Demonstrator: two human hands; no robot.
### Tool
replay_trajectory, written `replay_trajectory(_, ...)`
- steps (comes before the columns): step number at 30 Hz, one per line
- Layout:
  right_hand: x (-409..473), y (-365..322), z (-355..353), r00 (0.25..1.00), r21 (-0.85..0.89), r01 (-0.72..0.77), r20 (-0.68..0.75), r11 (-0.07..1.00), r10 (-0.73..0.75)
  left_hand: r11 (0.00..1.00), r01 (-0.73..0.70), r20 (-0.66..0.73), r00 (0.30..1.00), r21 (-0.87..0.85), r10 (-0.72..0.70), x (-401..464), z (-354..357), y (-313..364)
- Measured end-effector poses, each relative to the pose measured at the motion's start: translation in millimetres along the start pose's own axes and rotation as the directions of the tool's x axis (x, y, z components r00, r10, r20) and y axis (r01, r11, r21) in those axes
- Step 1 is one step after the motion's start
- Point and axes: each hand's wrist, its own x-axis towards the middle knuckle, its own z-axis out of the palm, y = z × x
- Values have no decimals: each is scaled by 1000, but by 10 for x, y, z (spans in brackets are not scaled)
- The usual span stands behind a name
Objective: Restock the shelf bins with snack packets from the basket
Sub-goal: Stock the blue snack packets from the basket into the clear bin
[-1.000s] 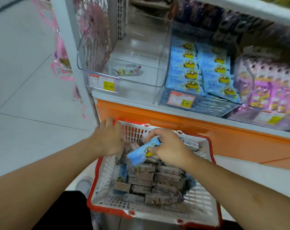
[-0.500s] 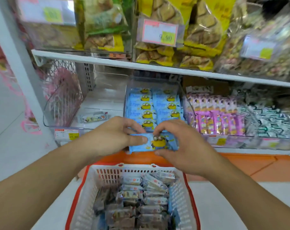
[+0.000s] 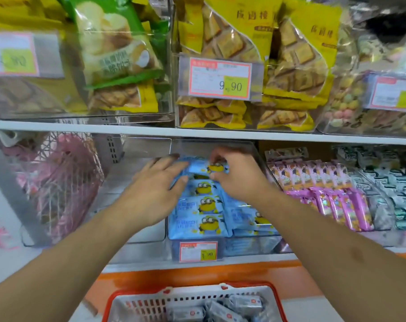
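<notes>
A blue snack packet with a yellow cartoon figure is pinched between the fingers of my right hand at the back of a clear shelf bin. My left hand lies flat with its fingertips on the packet's left end and on the rows of identical blue packets stacked in that bin. Below, at the frame's bottom, stands the red-and-white basket with several grey packets inside.
Left of the blue bin is a clear bin, mostly hidden by my left arm. Pink packets and grey-green packets fill the bins to the right. The upper shelf carries large yellow and green bags. A pink wire rack hangs at left.
Both hands lifted the blue packet out of the basket, carried it up and pushed it deep into the blue-packet bin. The view tilted up from the basket to the shelves.
</notes>
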Motion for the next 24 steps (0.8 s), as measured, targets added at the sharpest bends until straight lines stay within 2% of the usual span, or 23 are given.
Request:
replay_trajectory(5,675,81,461,1000,-102,20,13,995,-19,998,50,9,999,-37,-50,148,169,-205)
replay_trajectory(11,869,163,685,999,-292,35,-4,956,-38,989,51,-7,999,-139,-52,115,269,-207)
replay_trajectory(14,805,139,689,999,-212,46,-9,976,-49,982,9,-9,1000,-191,-11,113,299,-243)
replay_trajectory(16,727,110,690,997,-199,78,38,977,-72,979,16,-4,1000,-203,-17,118,315,-265)
replay_trajectory(20,676,98,700,986,-354,90,166,931,-32,980,19,-13,1000,-197,-22,122,308,-246)
replay_trajectory(24,658,47,608,971,-345,73,240,936,13,986,-1,-44,999,-166,-6,84,233,-196)
